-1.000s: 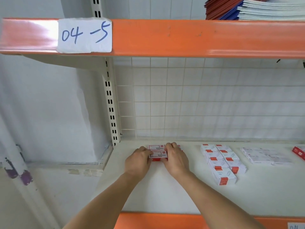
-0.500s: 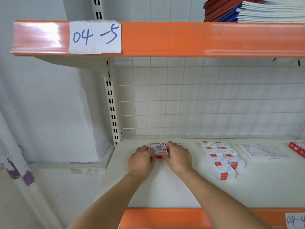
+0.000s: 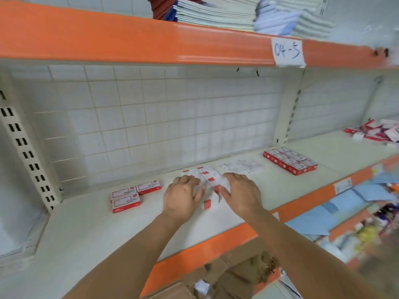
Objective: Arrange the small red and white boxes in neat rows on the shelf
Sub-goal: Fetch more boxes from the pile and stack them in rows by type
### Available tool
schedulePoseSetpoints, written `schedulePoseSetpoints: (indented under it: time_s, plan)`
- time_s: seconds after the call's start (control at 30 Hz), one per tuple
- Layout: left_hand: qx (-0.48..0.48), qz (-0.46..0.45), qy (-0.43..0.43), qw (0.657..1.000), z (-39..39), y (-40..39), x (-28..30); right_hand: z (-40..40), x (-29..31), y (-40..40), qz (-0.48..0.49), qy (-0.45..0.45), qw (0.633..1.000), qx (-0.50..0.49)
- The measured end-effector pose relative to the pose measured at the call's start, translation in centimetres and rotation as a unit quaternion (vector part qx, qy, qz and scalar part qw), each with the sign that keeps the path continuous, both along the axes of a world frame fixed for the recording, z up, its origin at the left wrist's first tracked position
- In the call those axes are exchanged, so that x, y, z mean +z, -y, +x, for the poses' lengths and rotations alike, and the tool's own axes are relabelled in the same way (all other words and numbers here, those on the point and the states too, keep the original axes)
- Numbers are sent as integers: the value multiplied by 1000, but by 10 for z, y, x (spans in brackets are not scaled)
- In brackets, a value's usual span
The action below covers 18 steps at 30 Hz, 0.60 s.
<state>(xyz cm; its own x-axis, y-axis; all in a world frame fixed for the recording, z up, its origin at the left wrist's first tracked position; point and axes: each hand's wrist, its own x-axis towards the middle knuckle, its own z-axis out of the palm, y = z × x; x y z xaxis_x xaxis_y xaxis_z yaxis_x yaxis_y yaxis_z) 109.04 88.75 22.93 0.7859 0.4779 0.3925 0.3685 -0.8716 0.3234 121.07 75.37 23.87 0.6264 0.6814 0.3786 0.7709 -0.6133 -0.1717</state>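
With my left hand (image 3: 182, 196) and right hand (image 3: 241, 194) spread flat either side of the red and white boxes (image 3: 208, 180) mid-shelf (image 3: 86, 229), a lopsided squeeze could buckle the row — popping one loose (they look light).

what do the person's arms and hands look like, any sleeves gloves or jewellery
Both forearms are bare as far as the view shows, with no sleeve edge in sight. The left hand and the right hand wear no gloves. No watch, bracelet or ring shows on either wrist or on the fingers in view. The picture is a little blurred, so a very thin band could be missed.
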Motion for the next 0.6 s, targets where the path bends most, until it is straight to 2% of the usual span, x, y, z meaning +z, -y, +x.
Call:
schedulePoseSetpoints:
  time_s: [0.2, 0.6]
  plan:
    - [-95, 9, -23, 995, 78, 79, 0, 67, -8, 106, -24, -23, 994, -100]
    - [-211, 12, -50, 976, 246, 271, -7, 194, -15, 323, -52, -9, 977, -207]
